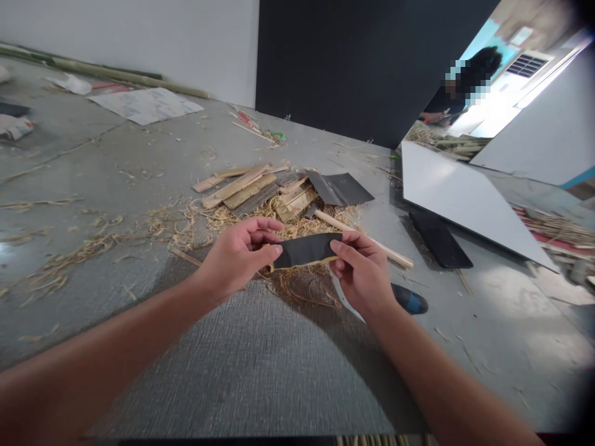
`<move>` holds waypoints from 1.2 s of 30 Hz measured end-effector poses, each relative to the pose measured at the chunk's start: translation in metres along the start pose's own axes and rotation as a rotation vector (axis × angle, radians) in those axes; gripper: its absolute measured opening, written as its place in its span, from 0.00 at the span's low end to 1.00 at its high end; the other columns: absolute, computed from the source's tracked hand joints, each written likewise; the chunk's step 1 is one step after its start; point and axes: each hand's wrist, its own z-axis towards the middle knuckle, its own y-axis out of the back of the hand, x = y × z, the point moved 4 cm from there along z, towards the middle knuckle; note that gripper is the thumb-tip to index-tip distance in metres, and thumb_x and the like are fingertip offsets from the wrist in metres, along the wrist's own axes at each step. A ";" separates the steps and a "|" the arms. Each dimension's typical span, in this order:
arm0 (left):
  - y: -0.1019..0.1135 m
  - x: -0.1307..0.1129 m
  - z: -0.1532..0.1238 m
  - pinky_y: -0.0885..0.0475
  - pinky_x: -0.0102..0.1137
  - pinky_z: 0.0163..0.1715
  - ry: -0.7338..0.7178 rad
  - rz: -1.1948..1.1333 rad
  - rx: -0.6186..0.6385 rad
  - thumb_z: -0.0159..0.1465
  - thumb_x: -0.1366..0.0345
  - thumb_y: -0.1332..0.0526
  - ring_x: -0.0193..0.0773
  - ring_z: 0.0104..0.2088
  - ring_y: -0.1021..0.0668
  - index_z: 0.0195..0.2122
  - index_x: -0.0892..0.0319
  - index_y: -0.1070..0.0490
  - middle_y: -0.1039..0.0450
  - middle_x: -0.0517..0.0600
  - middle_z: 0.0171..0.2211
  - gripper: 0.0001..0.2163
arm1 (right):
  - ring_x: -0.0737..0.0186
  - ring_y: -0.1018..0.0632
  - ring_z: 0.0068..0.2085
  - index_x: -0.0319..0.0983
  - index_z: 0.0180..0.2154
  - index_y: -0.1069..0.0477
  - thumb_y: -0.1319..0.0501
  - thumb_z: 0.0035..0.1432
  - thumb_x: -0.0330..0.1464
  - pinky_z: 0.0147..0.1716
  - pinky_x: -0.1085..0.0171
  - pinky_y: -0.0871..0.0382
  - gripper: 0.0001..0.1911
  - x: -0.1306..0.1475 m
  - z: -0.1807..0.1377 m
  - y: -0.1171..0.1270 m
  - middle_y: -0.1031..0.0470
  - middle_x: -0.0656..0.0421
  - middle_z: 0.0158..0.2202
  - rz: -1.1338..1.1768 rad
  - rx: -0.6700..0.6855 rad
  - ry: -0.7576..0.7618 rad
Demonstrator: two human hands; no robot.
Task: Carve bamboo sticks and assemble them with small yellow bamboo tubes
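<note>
A black strip of sandpaper with a yellowish lower edge is stretched between my two hands. My left hand pinches its left end between thumb and fingers. At the other end, the thumb and fingers of my right hand are closed on the strip. Just beyond lie split bamboo pieces on a heap of curly shavings. A larger black sheet rests at the right of this pile. Beside my right hand is a hammer with a wooden handle, and a black-and-blue tool handle is partly hidden by the wrist.
A black phone-like slab lies on the floor at right, by a leaning white board. A dark panel stands behind the pile. Long bamboo poles lie along the left wall. Another person is at the far right.
</note>
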 end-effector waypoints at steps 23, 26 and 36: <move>0.007 0.004 0.008 0.27 0.24 0.29 0.064 -0.629 0.037 0.52 0.74 0.30 0.28 0.26 0.25 0.36 0.59 0.27 0.28 0.43 0.25 0.12 | 0.76 0.40 0.17 0.39 0.28 0.32 0.29 0.41 0.26 0.14 0.73 0.47 0.13 0.001 0.012 0.012 0.40 0.70 0.17 0.174 -0.098 -0.099; 0.006 0.004 0.007 0.27 0.25 0.29 0.080 -0.628 0.019 0.52 0.73 0.30 0.28 0.26 0.26 0.35 0.58 0.27 0.29 0.42 0.24 0.11 | 0.76 0.41 0.17 0.39 0.28 0.32 0.29 0.41 0.26 0.14 0.73 0.47 0.13 0.001 0.012 0.012 0.41 0.70 0.17 0.167 -0.080 -0.105; 0.006 0.003 0.007 0.29 0.26 0.28 0.095 -0.584 -0.022 0.51 0.71 0.30 0.28 0.24 0.27 0.34 0.58 0.29 0.30 0.42 0.25 0.11 | 0.76 0.40 0.17 0.40 0.28 0.32 0.29 0.40 0.27 0.14 0.73 0.47 0.14 0.000 0.011 0.010 0.40 0.70 0.18 0.153 -0.091 -0.106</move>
